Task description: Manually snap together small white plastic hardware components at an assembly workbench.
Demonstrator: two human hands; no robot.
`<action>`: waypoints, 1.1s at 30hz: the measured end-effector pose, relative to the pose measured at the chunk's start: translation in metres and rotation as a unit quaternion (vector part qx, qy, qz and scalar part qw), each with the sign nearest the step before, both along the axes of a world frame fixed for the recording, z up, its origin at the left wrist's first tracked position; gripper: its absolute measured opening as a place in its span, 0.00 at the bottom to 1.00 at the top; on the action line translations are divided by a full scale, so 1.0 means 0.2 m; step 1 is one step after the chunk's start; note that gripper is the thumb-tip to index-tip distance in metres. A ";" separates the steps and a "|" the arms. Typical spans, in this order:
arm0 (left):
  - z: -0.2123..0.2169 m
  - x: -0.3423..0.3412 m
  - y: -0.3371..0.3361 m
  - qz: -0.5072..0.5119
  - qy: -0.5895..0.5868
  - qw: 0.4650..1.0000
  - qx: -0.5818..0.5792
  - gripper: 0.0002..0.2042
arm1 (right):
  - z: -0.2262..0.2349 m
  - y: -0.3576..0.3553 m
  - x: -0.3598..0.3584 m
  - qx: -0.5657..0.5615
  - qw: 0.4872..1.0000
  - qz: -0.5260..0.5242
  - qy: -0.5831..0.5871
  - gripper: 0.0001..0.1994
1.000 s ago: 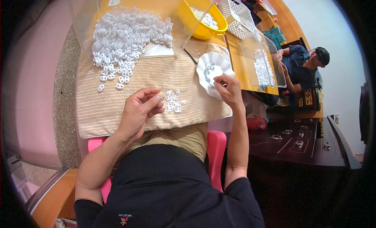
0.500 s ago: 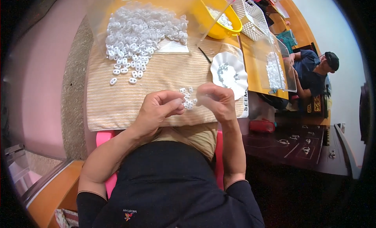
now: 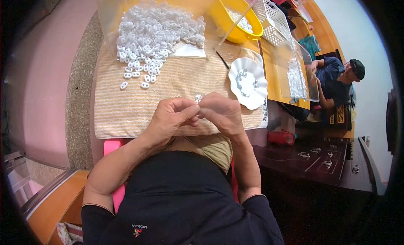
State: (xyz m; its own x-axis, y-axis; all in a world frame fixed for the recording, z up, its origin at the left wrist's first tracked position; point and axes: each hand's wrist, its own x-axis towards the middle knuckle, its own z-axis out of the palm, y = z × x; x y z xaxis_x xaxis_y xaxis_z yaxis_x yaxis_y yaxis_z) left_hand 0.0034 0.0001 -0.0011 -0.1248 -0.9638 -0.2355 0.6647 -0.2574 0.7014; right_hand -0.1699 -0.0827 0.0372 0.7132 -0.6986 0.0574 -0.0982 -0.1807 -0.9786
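My left hand [image 3: 170, 115] and my right hand [image 3: 224, 113] meet fingertip to fingertip above the striped towel [image 3: 122, 114]. Both are closed in a pinch; whatever sits between the fingers is too small and covered to make out. Just beyond the fingertips a few small white plastic pieces with holes [image 3: 198, 98] show, the others being hidden by my hands. Farther off to the left lies a big heap of white two-holed oval plastic pieces [image 3: 155, 32], some scattered toward me. To the right of my right hand stands a white wavy-rimmed dish [image 3: 261, 87] holding small dark greyish bits.
A thin black stick [image 3: 222, 59] lies by the dish. Behind are a yellow basin [image 3: 219, 19] with white pieces and a white perforated basket [image 3: 269, 19]. At the right, a person in a dark cap [image 3: 336, 74] sits by a clear bin [image 3: 311, 87] of white pieces.
My right hand has moved left so its fingertips meet those of my left hand, covering most of the small white pieces. The left hand stays nearly in place.
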 end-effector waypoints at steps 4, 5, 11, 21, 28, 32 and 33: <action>-0.01 0.00 0.00 0.012 -0.019 1.000 -0.015 0.09 | 0.02 0.02 0.02 0.015 1.000 -0.022 0.001 0.04; 0.01 0.00 0.00 0.014 -0.035 0.999 -0.016 0.09 | 0.02 0.02 0.02 0.015 1.000 -0.022 0.001 0.04; 0.02 -0.01 0.00 0.043 -0.132 0.988 -0.074 0.09 | 0.01 0.04 0.02 0.010 0.997 -0.053 0.053 0.05; 0.05 -0.02 0.03 0.107 -0.298 0.938 -0.139 0.05 | 0.00 0.05 0.03 0.133 0.989 -0.061 0.012 0.10; 0.05 -0.01 0.02 0.113 -0.382 0.902 -0.164 0.05 | 0.00 0.05 0.03 0.137 0.989 -0.059 0.016 0.09; 0.04 -0.01 0.02 0.091 -0.299 0.944 -0.104 0.06 | 0.00 0.06 0.04 0.100 0.993 -0.058 0.025 0.08; 0.04 0.00 0.02 0.088 -0.296 0.946 -0.101 0.06 | 0.01 0.06 0.04 0.073 0.995 -0.051 0.037 0.08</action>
